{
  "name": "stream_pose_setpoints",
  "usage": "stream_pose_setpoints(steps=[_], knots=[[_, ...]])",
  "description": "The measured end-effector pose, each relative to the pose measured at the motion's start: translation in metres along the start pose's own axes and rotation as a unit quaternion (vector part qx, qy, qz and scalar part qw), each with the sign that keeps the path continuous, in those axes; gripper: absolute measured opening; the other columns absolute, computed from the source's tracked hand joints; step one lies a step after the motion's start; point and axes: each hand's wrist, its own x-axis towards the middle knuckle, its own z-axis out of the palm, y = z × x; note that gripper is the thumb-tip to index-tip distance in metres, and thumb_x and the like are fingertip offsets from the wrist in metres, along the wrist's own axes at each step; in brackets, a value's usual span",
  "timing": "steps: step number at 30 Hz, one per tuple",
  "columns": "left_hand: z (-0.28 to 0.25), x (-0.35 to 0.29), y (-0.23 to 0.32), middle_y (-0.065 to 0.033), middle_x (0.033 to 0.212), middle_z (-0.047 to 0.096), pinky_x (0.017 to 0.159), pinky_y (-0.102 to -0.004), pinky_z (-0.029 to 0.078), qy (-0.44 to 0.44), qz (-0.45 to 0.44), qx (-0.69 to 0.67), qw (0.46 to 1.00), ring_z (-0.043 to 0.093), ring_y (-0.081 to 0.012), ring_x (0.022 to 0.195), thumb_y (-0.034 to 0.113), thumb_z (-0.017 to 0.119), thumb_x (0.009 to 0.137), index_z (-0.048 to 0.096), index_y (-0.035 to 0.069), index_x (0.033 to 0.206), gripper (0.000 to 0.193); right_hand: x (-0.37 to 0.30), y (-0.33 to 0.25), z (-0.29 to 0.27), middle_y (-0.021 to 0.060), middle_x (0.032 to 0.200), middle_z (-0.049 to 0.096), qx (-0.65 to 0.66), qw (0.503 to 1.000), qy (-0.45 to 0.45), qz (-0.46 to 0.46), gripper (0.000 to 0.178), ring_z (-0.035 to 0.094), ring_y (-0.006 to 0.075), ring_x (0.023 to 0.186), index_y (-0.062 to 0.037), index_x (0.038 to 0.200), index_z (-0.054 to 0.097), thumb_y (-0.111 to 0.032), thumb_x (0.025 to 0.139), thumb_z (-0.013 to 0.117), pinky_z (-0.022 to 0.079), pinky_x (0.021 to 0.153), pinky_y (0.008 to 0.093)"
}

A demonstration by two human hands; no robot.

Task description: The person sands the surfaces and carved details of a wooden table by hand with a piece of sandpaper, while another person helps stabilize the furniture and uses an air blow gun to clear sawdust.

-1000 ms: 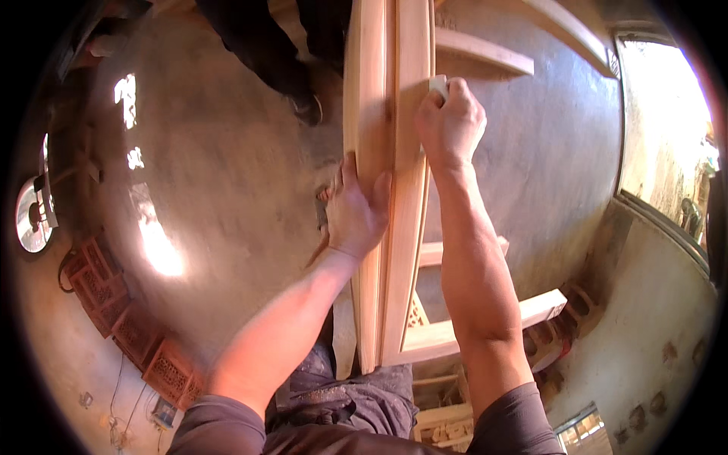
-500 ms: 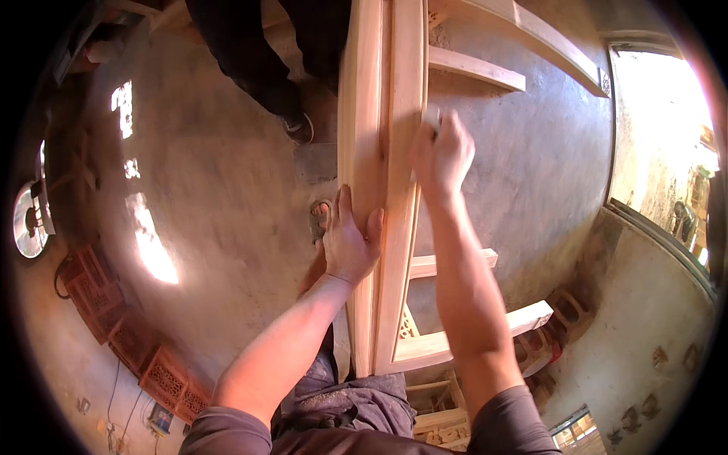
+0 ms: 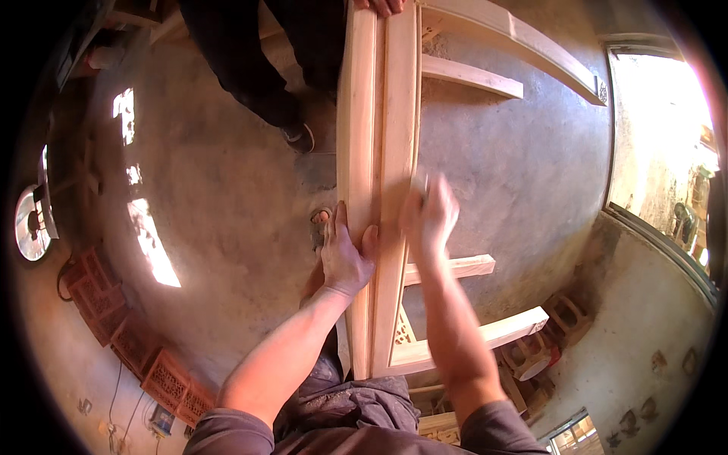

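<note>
A long pale wooden frame (image 3: 396, 136) with a groove along its length runs away from my lap. My left hand (image 3: 347, 258) holds its left edge, thumb on the top face and fingers stretched forward along the side, some of them hanging over the edge. At the frame's right edge my right hand (image 3: 434, 216) is closed and smeared by motion. Something small and pale shows at its fingertips, too blurred to name. At the far end, another person's hand (image 3: 383, 6) rests on the frame.
Wooden crosspieces (image 3: 470, 334) stick out to the right. Beyond my left hand, a person's dark-trousered legs (image 3: 258, 68) stand beside the frame. Carved reddish-brown panels (image 3: 167, 379) lean along the left wall. A bright opening (image 3: 660, 136) is at the right, and a fan (image 3: 32, 224) at far left.
My right hand has moved nearer to me along the frame's right edge. The other person's hand has come into view at the far end. My left hand stays at the left edge.
</note>
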Motion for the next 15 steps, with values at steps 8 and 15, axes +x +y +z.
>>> stream_pose_setpoints(steps=[8,15], knots=[[-0.001,0.003,0.002,-0.0363,0.142,0.050,0.108,-0.0574,0.041,-0.005,0.033,-0.008,0.999,0.050,-0.0523,0.130,0.036,0.064,0.096,0.036,-0.013,0.147,0.076,0.086,-0.013,0.016,0.0242,0.069,0.055,-0.006,0.999,0.051,-0.003,0.014,0.055,0.0449,0.061,-0.0018,0.074,0.050,-0.002,0.084,0.059,0.045,0.057,0.0487],[-0.008,0.002,0.000,-0.0355,0.144,0.049,0.108,-0.0568,0.043,0.000,0.018,0.014,1.000,0.050,-0.0523,0.131,0.034,0.064,0.096,0.037,-0.014,0.145,0.073,-0.025,-0.012,-0.008,0.0188,0.069,0.055,0.041,0.999,0.009,0.033,0.009,0.059,0.0415,0.061,-0.0030,0.079,0.054,0.000,0.083,0.062,0.048,0.056,0.0473]])
